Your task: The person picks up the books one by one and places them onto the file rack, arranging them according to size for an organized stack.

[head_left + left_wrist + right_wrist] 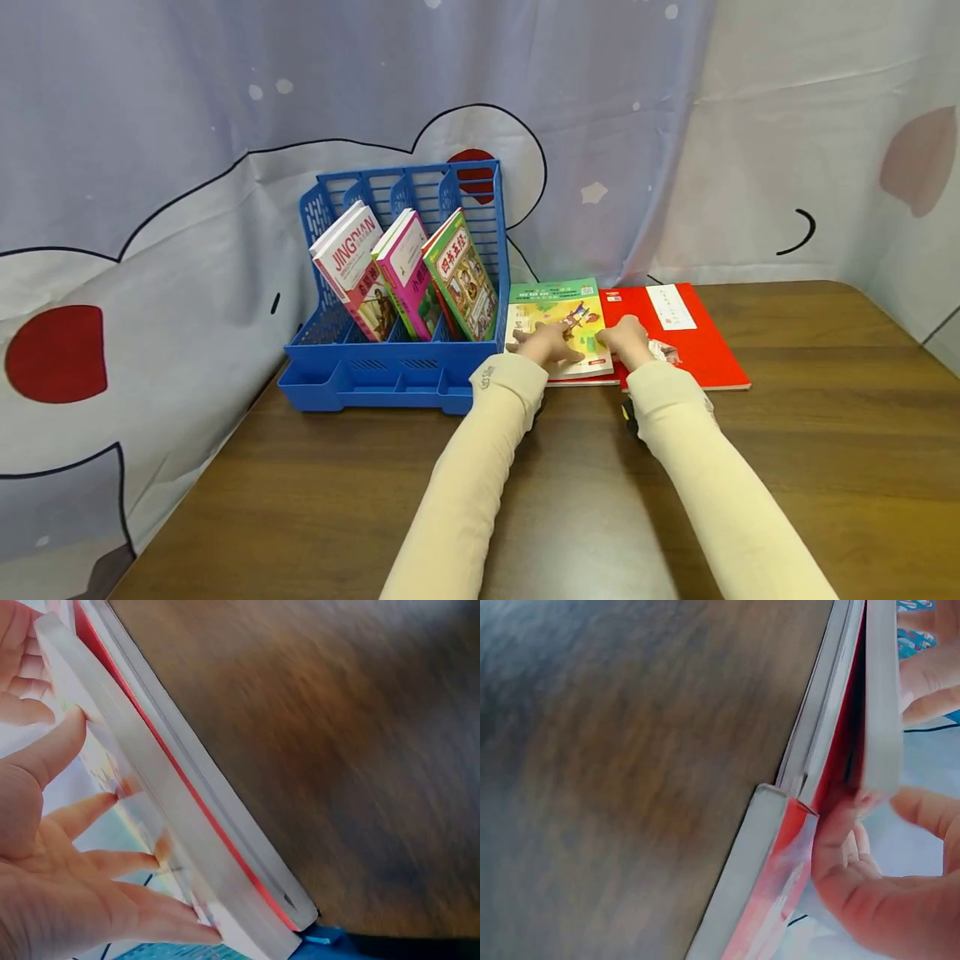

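A green-and-yellow book (540,312) lies on top of a red-edged book (600,382) just right of the blue rack. My left hand (550,343) rests on its cover with fingers spread. At the right edge, my right hand (628,337) pinches the book. In the right wrist view, the thumb (922,810) is on the cover side and a finger curls beneath the corner. That side of the book (883,712) is lifted, with a dark gap under it. Beside the stack lies a red book (708,350) with a white title label, partly behind my right hand.
The blue rack (390,396) stands at the left of the stack. Its slots hold leaning books: a white-and-red one (352,267), a magenta one (412,275) and a green one (465,283). A patterned curtain (600,125) hangs behind the wooden table (825,458).
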Demonstrator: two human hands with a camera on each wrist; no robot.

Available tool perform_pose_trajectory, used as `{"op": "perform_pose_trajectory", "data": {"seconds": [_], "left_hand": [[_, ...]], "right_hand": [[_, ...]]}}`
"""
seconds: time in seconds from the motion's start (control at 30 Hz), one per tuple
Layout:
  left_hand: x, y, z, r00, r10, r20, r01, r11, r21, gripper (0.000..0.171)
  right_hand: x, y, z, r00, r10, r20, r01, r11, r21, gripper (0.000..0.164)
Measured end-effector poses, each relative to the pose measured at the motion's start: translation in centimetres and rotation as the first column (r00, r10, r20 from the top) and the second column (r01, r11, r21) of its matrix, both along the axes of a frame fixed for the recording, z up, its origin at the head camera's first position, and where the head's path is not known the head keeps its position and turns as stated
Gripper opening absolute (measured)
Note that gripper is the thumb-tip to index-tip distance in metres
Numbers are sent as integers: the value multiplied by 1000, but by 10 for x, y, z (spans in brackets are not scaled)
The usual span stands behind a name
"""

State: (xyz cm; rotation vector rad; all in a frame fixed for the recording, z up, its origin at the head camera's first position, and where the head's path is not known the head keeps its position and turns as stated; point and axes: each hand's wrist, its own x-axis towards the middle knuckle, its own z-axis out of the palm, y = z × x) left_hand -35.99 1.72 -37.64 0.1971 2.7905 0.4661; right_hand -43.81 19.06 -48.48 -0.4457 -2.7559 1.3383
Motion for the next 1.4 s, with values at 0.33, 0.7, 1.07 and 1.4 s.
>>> {"op": "perform_pose_trajectory", "data": {"seconds": [0.33, 0.7, 1.07, 1.4], "left_hand": [[-71, 7, -64, 990, -126, -60, 129, 990, 52, 72], [19, 1, 27, 954, -107, -279, 152, 978, 144, 67], [14, -13, 44, 782, -200, -590, 386, 899, 208, 70], [24, -21, 91, 576, -223, -786, 339, 940, -19, 94]], "right_hand": [[88, -48, 83, 995, -95, -2, 90, 947, -309, 54], [108, -50, 123, 981, -91, -171, 39, 958, -286, 38], [122, -36, 185, 906, 125, -403, -83, 989, 121, 39], [142, -25, 224, 801, 441, -404, -132, 789, 600, 30]]}}
